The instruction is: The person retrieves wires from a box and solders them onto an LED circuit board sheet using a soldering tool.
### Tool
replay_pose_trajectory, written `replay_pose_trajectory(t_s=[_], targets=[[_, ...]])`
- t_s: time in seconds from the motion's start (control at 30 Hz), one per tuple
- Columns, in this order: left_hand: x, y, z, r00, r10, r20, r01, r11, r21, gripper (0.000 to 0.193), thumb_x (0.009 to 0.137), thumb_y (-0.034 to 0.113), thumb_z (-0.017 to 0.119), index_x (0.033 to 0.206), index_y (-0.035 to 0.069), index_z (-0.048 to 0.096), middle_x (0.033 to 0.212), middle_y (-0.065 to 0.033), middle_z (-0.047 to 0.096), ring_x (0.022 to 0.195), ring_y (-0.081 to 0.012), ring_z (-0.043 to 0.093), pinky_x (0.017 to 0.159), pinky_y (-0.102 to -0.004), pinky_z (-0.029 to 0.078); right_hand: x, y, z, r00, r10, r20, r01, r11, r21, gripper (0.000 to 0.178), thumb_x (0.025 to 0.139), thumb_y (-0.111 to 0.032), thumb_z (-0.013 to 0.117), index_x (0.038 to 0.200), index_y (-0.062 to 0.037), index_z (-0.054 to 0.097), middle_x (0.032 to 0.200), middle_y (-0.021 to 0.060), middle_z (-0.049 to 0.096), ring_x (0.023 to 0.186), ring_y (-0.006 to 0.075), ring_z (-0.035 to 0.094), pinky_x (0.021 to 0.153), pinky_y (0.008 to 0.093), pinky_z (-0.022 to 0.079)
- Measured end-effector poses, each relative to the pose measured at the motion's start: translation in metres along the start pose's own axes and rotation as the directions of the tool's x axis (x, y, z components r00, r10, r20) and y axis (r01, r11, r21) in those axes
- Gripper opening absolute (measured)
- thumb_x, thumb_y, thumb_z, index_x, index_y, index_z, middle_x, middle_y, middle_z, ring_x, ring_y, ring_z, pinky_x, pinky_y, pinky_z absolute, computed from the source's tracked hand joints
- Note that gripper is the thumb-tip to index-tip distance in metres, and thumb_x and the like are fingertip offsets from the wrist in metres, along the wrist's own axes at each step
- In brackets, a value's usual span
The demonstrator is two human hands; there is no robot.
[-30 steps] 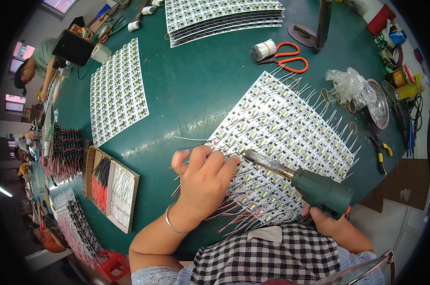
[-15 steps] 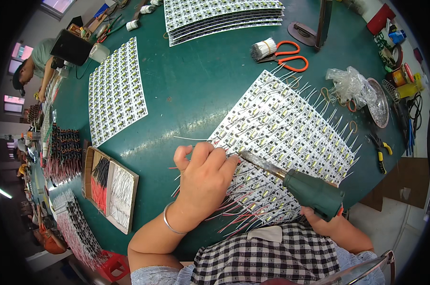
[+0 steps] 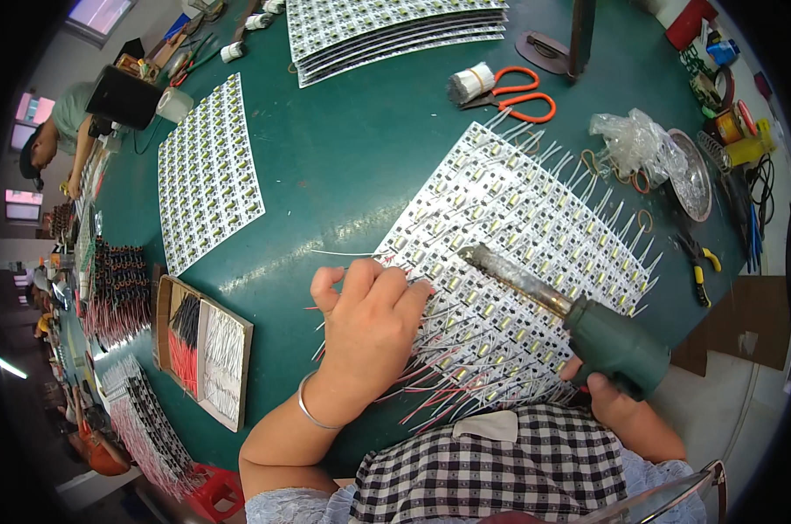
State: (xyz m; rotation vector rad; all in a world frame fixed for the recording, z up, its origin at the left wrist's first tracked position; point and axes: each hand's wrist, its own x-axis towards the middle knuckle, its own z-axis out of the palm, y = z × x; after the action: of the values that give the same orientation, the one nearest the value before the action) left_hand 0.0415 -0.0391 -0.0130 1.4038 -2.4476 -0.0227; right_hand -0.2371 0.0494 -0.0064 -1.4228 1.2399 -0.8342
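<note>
A white circuit panel [image 3: 500, 201] lies at a slant in front of me, covered in rows of small components, with white and red wires along its edges. My left hand [image 3: 365, 314] is closed at the panel's left edge, fingers curled and pinched. From behind those fingers a thin white wire [image 3: 338, 252] sticks out to the left; the fingertips' grip is partly hidden. My right hand [image 3: 612, 400] is wrapped round a soldering gun [image 3: 618, 345] with a green body. Its dark tip is over the panel, a short way right of my left fingers.
Left stands a cardboard box [image 3: 244, 375] of red, black and white wires. Another panel [image 3: 207, 175] and a panel stack [image 3: 395, 44] lie farther off. Orange-handled scissors [image 3: 522, 94], a plastic bag [image 3: 635, 148], a metal dish [image 3: 692, 179] and cutters [image 3: 699, 266] are on the right.
The soldering gun has moved right, its tip drawn away from my left fingertips. My left hand stays at about the same place on the panel. The whole view has shifted slightly.
</note>
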Motion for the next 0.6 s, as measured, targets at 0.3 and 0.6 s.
replay_pose_trajectory(t_s=[0.3, 0.6], targets=[[0.000, 0.007, -0.005, 0.995, 0.010, -0.103, -0.005, 0.998, 0.057, 0.016, 0.064, 0.012, 0.068, 0.078, 0.019, 0.064, 0.068, 0.0063, 0.050, 0.073, -0.0141, 0.048, 0.077, -0.0378, 0.024, -0.013, -0.005, -0.007, 0.991, 0.119, -0.066, -0.107, 0.980, 0.167, 0.028, 0.084, -0.017, 0.056, 0.104, 0.0016, 0.056, 0.083, 0.0079, 0.061, 0.070, 0.0160, 0.062, 0.064, 0.0292, 0.050], [-0.006, 0.011, 0.002, 0.992, 0.085, -0.091, -0.080, 0.995, 0.054, 0.013, 0.070, 0.016, 0.059, 0.082, 0.018, 0.064, 0.072, 0.0053, 0.048, 0.077, -0.0122, 0.049, 0.077, -0.0391, 0.025, -0.011, 0.004, -0.006, 0.995, 0.039, 0.092, -0.018, 0.976, -0.219, 0.036, 0.073, -0.011, 0.064, 0.106, 0.0004, 0.056, 0.097, 0.0132, 0.063, 0.088, 0.0241, 0.062, 0.082, 0.0331, 0.045]])
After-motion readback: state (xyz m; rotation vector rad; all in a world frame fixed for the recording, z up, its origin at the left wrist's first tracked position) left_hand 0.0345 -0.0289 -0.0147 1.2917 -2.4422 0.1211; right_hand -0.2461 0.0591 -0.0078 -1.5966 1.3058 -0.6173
